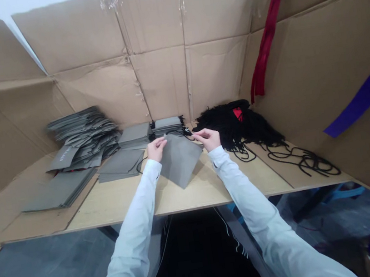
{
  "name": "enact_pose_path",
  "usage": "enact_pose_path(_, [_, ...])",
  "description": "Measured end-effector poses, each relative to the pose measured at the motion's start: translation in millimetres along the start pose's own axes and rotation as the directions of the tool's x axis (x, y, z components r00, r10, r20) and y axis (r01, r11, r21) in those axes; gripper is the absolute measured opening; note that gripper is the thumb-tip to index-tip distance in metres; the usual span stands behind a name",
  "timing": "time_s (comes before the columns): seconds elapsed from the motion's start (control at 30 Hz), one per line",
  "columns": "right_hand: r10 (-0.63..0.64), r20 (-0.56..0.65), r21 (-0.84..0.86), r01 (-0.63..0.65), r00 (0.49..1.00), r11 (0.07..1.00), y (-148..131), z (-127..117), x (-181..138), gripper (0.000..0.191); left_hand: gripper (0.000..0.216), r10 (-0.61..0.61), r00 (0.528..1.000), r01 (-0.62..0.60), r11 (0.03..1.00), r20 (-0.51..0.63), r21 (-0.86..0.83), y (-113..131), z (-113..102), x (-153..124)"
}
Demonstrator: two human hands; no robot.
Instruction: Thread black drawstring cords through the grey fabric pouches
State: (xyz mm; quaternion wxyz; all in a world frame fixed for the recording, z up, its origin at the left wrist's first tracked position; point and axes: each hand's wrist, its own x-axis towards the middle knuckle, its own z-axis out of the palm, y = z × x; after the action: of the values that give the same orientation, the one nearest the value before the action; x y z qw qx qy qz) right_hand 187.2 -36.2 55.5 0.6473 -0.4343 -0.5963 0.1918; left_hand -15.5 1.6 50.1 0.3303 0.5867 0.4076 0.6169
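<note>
A flat grey paper bag (pixel 180 161) is held up over the table, turned so that one corner points down towards me. My left hand (pixel 156 149) pinches its upper left edge between thumb and fingers. On the other side my right hand (pixel 208 139) is closed in a pinch on a black cord (pixel 187 132) at the bag's upper right. The fingertips partly hide the cord's end. Just behind the bag is a neat stack of grey bags with black cords (pixel 168 123).
Grey bags lie in a tall, uneven pile (pixel 84 136) and lower stacks (pixel 119 163) at the left. A heap of black cords (pixel 234 124) is at the back right, with loose cords (pixel 303 161) trailing forward. Cardboard walls (pixel 162 77) enclose the table (pixel 193 199); red (pixel 268 35) and blue ribbons (pixel 361 97) hang right.
</note>
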Motion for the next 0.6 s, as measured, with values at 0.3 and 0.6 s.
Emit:
enact_pose_path(0.3, [-0.338, -0.08, -0.338, 0.294, 0.938, 0.894, -44, -18, -5, 0.024, 0.043, -0.102, 0.994, 0.094, 0.977, -0.031, -0.189, 28, 14, 0])
enact_pose_path(0.6, [-0.281, 0.492, -0.448, 0.516, 0.824, 0.73, -68, -36, 6, 0.011, 0.033, -0.072, 0.994, 0.087, 0.976, 0.083, -0.198, 24, 29, -31])
